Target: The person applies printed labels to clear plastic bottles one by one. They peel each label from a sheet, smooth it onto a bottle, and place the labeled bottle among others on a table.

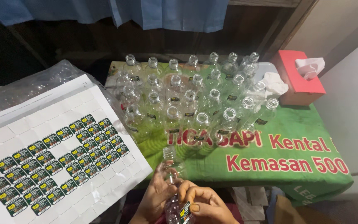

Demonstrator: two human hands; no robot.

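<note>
My left hand (pixel 156 199) cradles a clear plastic bottle (pixel 171 174) near the bottom of the head view, neck pointing away from me. My right hand (pixel 206 205) presses a small dark label (pixel 185 211) with a yellow mark against the bottle's side. To the left lies a white sticker sheet (pixel 54 149) with several rows of the same dark labels and many bare slots.
Several clear uncapped bottles (pixel 191 99) stand crowded on a small table under a green printed cloth (pixel 286 153). A red tissue box (pixel 301 76) sits at the back right, crumpled tissue (pixel 275 85) beside it. A clear bag of bottles (pixel 30 89) lies at left.
</note>
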